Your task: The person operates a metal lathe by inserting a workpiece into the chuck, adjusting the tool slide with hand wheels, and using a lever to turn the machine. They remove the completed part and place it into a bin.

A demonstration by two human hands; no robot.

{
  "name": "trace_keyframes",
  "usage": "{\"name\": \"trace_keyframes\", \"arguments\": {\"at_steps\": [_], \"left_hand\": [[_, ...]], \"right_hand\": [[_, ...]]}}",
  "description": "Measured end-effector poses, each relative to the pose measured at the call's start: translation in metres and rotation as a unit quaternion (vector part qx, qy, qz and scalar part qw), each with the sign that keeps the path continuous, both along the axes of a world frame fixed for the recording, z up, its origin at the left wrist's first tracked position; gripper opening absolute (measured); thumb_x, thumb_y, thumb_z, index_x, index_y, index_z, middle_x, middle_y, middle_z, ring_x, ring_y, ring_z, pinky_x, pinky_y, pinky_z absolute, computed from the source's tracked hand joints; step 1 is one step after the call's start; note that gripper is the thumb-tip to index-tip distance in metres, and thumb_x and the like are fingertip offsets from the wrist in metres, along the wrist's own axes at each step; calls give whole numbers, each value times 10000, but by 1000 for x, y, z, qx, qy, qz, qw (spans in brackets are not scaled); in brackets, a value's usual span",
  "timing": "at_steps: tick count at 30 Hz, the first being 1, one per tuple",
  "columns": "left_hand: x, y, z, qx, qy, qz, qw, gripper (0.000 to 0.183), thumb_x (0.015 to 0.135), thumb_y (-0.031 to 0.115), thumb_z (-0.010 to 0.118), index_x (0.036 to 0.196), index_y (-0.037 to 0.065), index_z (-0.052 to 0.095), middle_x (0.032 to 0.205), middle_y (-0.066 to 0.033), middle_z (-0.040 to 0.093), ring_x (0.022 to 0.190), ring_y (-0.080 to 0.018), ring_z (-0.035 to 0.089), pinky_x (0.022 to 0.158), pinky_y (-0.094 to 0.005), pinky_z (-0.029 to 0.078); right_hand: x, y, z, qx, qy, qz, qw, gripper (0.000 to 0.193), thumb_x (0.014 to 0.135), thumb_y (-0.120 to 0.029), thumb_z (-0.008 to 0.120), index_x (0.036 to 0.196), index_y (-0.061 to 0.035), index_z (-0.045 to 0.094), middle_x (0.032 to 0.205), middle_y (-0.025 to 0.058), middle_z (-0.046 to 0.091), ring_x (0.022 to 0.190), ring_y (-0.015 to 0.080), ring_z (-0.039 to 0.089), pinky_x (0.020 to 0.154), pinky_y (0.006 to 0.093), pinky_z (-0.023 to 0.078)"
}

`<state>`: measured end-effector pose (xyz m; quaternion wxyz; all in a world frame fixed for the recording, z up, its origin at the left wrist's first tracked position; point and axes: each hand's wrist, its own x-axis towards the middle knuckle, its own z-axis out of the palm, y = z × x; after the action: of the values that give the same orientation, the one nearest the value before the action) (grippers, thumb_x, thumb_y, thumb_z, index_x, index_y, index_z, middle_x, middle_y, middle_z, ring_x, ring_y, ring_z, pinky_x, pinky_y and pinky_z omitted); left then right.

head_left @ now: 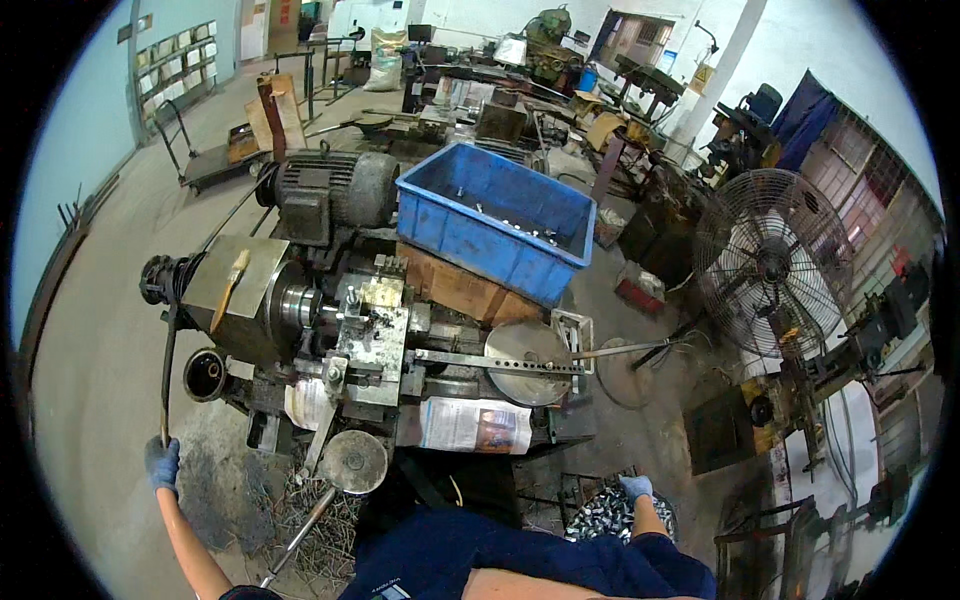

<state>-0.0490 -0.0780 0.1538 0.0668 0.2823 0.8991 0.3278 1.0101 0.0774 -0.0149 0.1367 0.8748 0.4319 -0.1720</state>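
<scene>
Lower left: closed firmly round lever with left fingers | Bottom, right of centre: touching metal parts with right fingers, spread and hold impossible to tell | Possible: scattering parts through hasty raking; losing lever through glove slip

Glossy metal parts, dull metal lever, scuffed blue plastic bin, matt paper sheet.

Indoor light was fairly bright, strongest on the white wall; shadows were soft. Small metal pieces glinted. Fisheye bent the left wall; corners went black. Far background looked soft.
</scene>
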Motion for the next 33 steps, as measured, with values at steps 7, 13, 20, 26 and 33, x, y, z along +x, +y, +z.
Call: {"name": "trace_keyframes", "arguments": {"at_steps": [7,13,20,26,33], "left_hand": [[-16,-6,-55,-9,-17,7,1000,272,740,258,623,699,-5,563,613,-173,569,540,-299,577,519,-411,429],[-16,-5,-10,-64,74,12,995,334,735,324,608,733,-10,587,725,-239,583,714,-405,573,638,-470,420],[-32,-35,-34,-41,287,8,957,388,714,302,674,982,27,616,884,-197,623,850,-379,583,752,-449,461],[162,55,167,15,1,-213,977,403,812,242,635,1130,-1,584,1045,-154,637,973,-246,603,850,-348,465],[341,176,190,94,-288,-539,786,420,907,384,520,1039,4,641,903,-67,638,816,-137,552,751,-296,446]], "right_hand": [[89,19,-49,82,-87,508,853,329,933,-211,337,1206,-161,514,1166,111,597,1014,289,600,840,367,492],[-12,5,10,67,1,50,996,305,900,-293,426,1092,-123,592,1066,104,636,977,305,598,819,398,483],[-4,-13,41,385,29,-99,917,482,761,-404,660,968,31,645,1033,182,647,977,359,595,836,396,453],[-155,20,180,489,284,-69,822,212,803,-166,688,796,46,685,737,10,650,664,56,514,638,251,440],[-428,57,313,413,514,436,612,247,681,-162,752,891,-50,687,1300,185,434,1106,331,526,899,387,453]]}}
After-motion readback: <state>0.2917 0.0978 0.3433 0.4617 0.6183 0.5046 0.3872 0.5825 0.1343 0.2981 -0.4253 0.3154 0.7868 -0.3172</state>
